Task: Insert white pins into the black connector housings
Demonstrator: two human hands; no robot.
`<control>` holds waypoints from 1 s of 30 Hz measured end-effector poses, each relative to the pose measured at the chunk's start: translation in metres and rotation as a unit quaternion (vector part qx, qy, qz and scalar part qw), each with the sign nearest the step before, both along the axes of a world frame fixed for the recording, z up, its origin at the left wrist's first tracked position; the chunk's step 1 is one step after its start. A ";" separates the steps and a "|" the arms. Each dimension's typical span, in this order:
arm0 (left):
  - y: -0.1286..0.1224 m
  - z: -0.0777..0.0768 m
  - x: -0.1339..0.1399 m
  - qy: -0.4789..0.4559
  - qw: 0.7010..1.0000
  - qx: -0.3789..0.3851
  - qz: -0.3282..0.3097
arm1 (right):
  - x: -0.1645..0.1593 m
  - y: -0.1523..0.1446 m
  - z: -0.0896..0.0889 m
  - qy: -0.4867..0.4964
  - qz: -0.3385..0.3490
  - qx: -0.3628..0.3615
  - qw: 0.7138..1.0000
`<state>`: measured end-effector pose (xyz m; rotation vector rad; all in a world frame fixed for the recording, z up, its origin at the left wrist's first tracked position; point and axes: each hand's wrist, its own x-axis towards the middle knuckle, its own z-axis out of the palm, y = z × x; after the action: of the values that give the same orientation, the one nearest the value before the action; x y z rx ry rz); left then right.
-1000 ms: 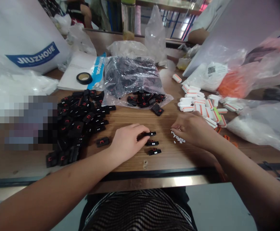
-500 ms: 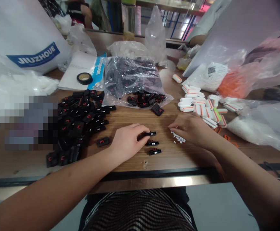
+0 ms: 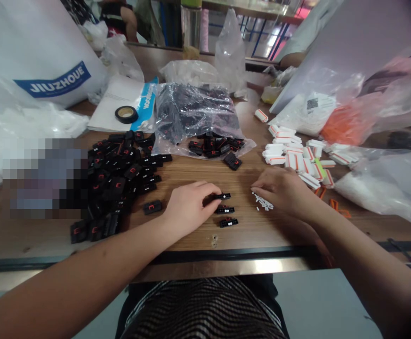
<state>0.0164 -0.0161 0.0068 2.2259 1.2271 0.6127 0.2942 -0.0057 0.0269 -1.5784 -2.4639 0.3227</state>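
My left hand [image 3: 194, 205] pinches a small black connector housing [image 3: 225, 196] that shows one white dot on its near face. Two more black housings, a middle one [image 3: 226, 210] and a nearer one [image 3: 229, 222], lie in a row below it, each with white dots. My right hand [image 3: 279, 189] has its thumb and index fingertips pressed together over a small heap of white plugs [image 3: 264, 203]. Whatever sits between those fingertips is too small to make out. Left of my left hand lies a single black housing [image 3: 152, 207] with a red clip.
A large pile of black housings [image 3: 115, 179] fills the left side. A clear bag [image 3: 196, 108] of black parts lies behind my hands. White and orange pieces [image 3: 293, 153] are heaped at right, near orange clips [image 3: 337, 207]. Black tape [image 3: 126, 114] rests on papers [image 3: 109, 101].
The view has shifted slightly. Both hands stay almost where they were, the left on the same black housing and the right at the white plugs.
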 end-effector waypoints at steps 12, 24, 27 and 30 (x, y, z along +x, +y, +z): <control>0.000 -0.002 -0.001 -0.005 1.000 0.012 0.000 | -0.059 -0.011 0.021 0.187 0.036 -0.071 0.979; 0.000 -0.003 -0.002 -0.010 1.000 0.010 -0.009 | -0.077 -0.011 0.017 0.049 0.098 0.013 0.994; 0.000 -0.002 -0.002 -0.005 1.000 0.013 -0.009 | -0.079 -0.014 0.019 0.026 0.119 0.038 0.992; 0.000 -0.003 -0.001 0.000 1.000 0.011 -0.008 | -0.080 -0.016 0.019 0.013 0.135 0.056 0.989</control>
<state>0.0151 -0.0162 0.0042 2.2509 1.2061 0.6234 0.2144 -0.0213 0.0456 -1.1907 -2.6269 0.2379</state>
